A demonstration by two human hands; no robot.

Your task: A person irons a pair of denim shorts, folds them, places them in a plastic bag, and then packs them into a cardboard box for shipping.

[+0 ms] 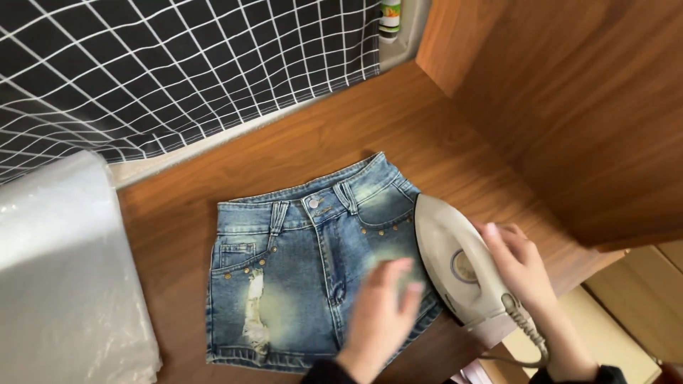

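Note:
A pair of faded blue denim shorts (284, 277) with a ripped patch and small studs lies flat on a brown wooden tabletop (356, 135). My left hand (380, 313) is blurred and rests flat on the right leg of the shorts. My right hand (523, 267) grips the handle of a white clothes iron (455, 267), which sits on the right edge of the shorts, tip pointing away from me. The iron's grey ribbed cord (526, 331) runs down past my right wrist.
A folded clear plastic sheet (64, 277) lies at the left. A black cloth with a white grid (178, 64) hangs behind the table. A wooden side panel (583, 107) rises at the right. A small bottle (389, 18) stands at the top edge.

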